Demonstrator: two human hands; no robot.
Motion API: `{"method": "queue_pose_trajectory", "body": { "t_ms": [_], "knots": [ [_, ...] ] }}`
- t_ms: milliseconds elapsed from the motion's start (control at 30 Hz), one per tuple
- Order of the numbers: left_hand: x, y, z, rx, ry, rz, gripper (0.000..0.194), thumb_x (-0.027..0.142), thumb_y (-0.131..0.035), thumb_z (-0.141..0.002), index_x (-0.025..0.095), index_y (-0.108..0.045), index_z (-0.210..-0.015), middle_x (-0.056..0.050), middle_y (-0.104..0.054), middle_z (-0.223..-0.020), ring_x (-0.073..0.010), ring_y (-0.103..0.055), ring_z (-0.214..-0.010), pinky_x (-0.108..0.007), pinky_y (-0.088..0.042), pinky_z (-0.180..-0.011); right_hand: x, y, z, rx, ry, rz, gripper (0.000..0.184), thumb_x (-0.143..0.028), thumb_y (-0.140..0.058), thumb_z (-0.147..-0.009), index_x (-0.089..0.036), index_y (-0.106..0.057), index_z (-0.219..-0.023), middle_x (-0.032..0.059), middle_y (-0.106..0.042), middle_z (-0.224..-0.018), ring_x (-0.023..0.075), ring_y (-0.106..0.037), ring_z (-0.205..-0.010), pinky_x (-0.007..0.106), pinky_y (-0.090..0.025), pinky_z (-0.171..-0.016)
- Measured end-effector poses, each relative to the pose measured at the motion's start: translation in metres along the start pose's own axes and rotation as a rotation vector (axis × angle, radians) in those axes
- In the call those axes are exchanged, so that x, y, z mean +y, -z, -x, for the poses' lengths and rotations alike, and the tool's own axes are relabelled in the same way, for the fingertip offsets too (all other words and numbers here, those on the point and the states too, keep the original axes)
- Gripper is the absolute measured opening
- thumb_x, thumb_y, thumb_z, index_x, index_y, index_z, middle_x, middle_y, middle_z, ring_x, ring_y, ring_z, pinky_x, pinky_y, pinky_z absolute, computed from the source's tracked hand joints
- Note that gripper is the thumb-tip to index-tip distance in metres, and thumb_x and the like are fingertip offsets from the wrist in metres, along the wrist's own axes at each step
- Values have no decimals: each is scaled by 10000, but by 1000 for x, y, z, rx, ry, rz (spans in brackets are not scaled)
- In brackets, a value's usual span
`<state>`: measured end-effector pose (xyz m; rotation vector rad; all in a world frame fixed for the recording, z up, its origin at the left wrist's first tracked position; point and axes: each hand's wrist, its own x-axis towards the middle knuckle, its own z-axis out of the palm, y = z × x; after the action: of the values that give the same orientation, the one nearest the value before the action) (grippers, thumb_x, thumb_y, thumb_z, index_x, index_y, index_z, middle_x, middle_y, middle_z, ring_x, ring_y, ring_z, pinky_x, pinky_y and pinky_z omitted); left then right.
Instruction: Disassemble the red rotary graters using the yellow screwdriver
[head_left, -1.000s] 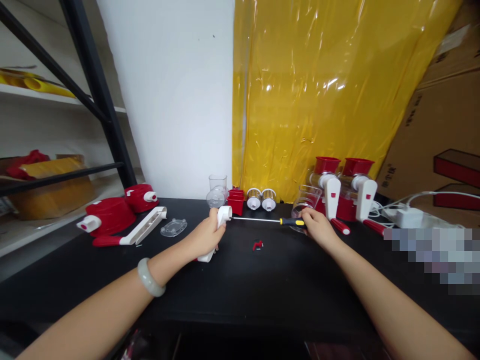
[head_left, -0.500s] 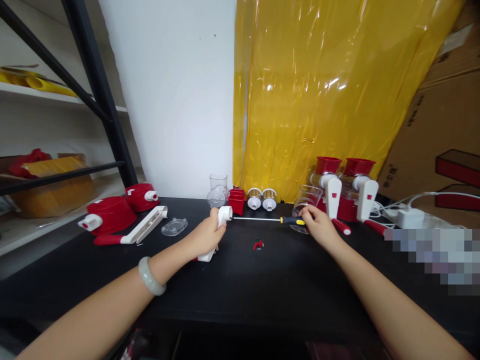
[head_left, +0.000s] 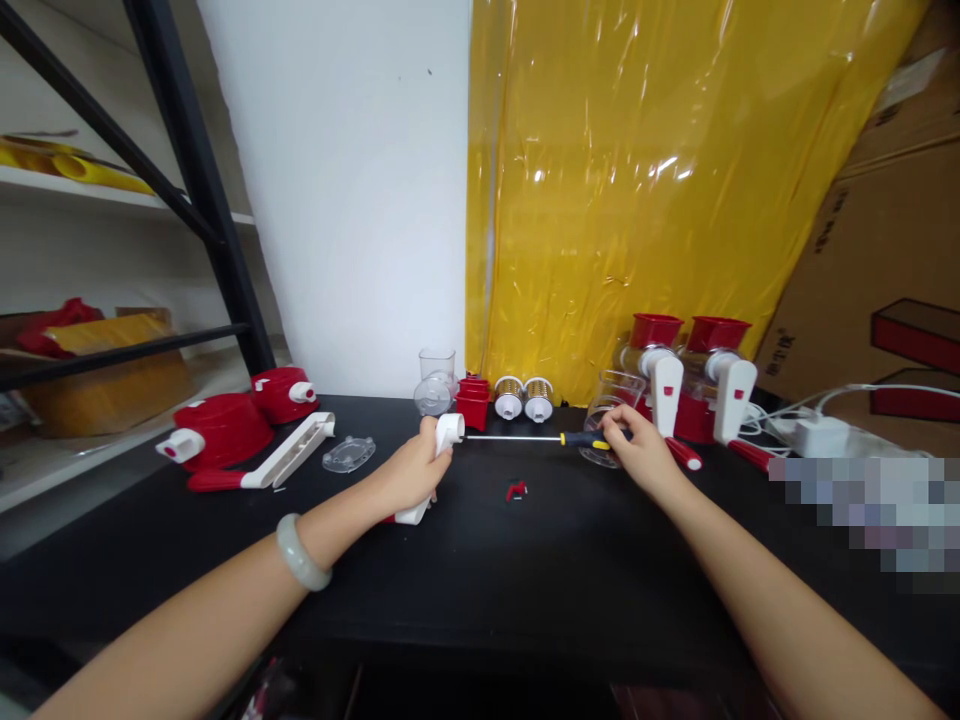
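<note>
My left hand [head_left: 409, 470] is closed around a white crank handle [head_left: 450, 431], most of it hidden by the fingers, with a bit of red at its lower end. In my right hand [head_left: 634, 445] is a screwdriver [head_left: 517, 438] with a black and yellow grip, pinched near the butt. Its shaft lies level, and the tip meets the open end of the crank handle; whether it sits on a screw cannot be seen. Below the shaft, small red pieces [head_left: 516, 490] with tiny metal bits lie on the black table [head_left: 525, 590].
Left of my hands are red bases [head_left: 225, 430], another crank handle [head_left: 289, 450] and a clear plastic disc [head_left: 349, 454]. Behind stand a clear hopper [head_left: 436, 375], red pushers [head_left: 472, 403] and drum graters [head_left: 523, 397]. Assembled rotary graters [head_left: 666, 385] and a white charger [head_left: 821, 437] are at right.
Almost nothing differs. The fingers of my right hand have shifted slightly on the screwdriver's grip, while the shaft and the crank handle keep their places.
</note>
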<state>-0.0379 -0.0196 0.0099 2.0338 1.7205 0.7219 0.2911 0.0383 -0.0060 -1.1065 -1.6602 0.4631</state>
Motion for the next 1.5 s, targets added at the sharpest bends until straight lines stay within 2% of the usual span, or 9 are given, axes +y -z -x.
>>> {"method": "queue_pose_trajectory", "body": {
  "t_ms": [467, 667, 800, 933, 1000, 1133, 1233, 1333, 1500],
  "knots": [
    [1, 0, 0, 6, -4, 19, 164, 344, -366, -914, 208, -293, -969, 34, -568, -522, -206, -628, -486, -282, -431, -519, -2, 0, 2, 7, -24, -41, 196, -397, -545, -794, -205, -525, -763, 1, -570, -701, 140, -520, -607, 274, -415, -590],
    [0, -1, 0, 10, 1, 28, 186, 353, -368, -915, 200, -305, -1000, 36, -563, -525, -201, -614, -458, -281, -429, -492, -3, 0, 2, -13, -58, -79, 210, -400, -553, -789, -200, -549, -724, -8, -564, -695, 112, -478, -525, 257, -379, -501],
    [-1, 0, 0, 1, -1, 45, 197, 367, -368, -921, 202, -309, -1010, 37, -565, -534, -200, -618, -455, -279, -440, -491, 0, -1, 0, -30, -180, -272, 240, -434, -603, -768, -202, -563, -722, -29, -534, -644, 95, -452, -466, 236, -341, -427],
    [0, 1, 1, 5, -16, 76, 215, 381, -369, -926, 201, -314, -1030, 30, -572, -572, -195, -621, -458, -275, -447, -486, -7, -2, -1, 7, -287, -567, 297, -448, -716, -678, -193, -573, -732, -19, -605, -757, 57, -442, -450, 204, -308, -387],
    [2, 1, 2, 23, -27, 91, 243, 391, -368, -927, 194, -318, -1059, 17, -587, -613, -189, -619, -458, -274, -446, -481, -11, -1, -1, 9, -327, -624, 325, -459, -738, -658, -187, -575, -729, -21, -610, -726, 50, -439, -435, 196, -313, -384],
    [5, 3, 4, 62, -59, 44, 282, 395, -365, -928, 176, -330, -1103, 17, -577, -598, -191, -621, -473, -275, -442, -501, -11, -1, -1, -45, -396, -488, 437, -622, -541, -798, -190, -562, -735, -30, -519, -452, 79, -402, -329, 206, -293, -351],
    [6, 5, 4, 83, -68, 0, 291, 390, -359, -929, 167, -337, -1115, 21, -567, -584, -192, -618, -479, -277, -433, -508, -6, 0, 1, -88, -405, -330, 530, -690, -408, -839, -188, -557, -749, -28, -470, -359, 88, -344, -266, 209, -234, -313],
    [5, 6, 4, 79, -71, -17, 295, 394, -357, -930, 166, -341, -1116, 21, -567, -577, -193, -612, -477, -282, -426, -514, -2, 0, 2, -97, -388, -267, 500, -683, -473, -814, -193, -550, -756, -47, -432, -342, 84, -334, -273, 197, -222, -316],
    [3, 5, 4, 56, -61, -3, 300, 398, -354, -931, 164, -341, -1118, 17, -570, -554, -206, -614, -479, -290, -430, -520, 4, -1, 1, -103, -376, -307, 485, -682, -553, -760, -196, -552, -765, -68, -387, -374, 70, -319, -315, 186, -211, -341]
  ]
}}
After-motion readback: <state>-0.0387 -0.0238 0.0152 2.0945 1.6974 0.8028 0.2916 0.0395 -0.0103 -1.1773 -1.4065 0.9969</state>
